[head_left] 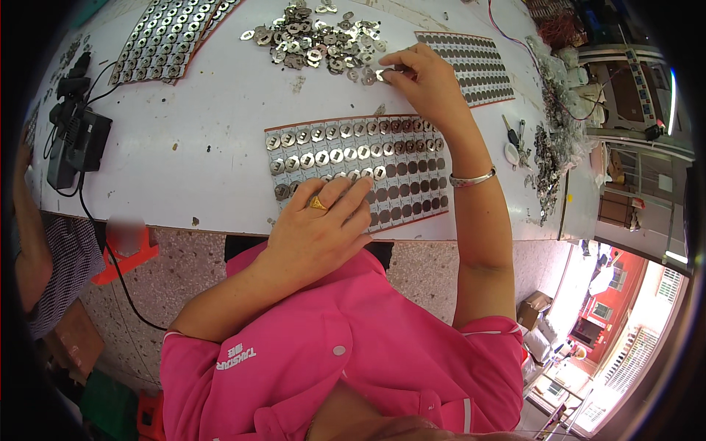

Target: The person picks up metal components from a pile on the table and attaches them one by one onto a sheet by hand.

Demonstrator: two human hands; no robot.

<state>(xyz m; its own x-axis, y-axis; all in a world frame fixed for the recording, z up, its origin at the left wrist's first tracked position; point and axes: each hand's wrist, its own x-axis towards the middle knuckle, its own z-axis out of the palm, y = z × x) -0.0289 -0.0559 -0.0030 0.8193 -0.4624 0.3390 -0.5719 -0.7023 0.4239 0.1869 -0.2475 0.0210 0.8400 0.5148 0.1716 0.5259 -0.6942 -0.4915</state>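
Observation:
My left hand [318,224], with a gold ring, lies over the near edge of a panel [412,170] of small round metal discs. Its fingers are slightly bent and a little apart, tips at the third row; what lies beneath the palm is hidden. Shiny discs with dark centre slots cover the upper rows; darker round spots without them fill the lower right. My right hand [428,79], a silver bangle on its wrist, reaches to the right edge of a loose heap of metal discs [312,45]. Its thumb and index finger close on a shiny metal disc [380,75].
Another panel of dark spots [482,70] lies beyond my right wrist. Filled panels [158,40] overlap at the far left. A black power adapter [84,143] with cables sits at the left edge. Small tools [510,136] and metal scraps [546,173] lie right. Someone's arm [31,242] shows left.

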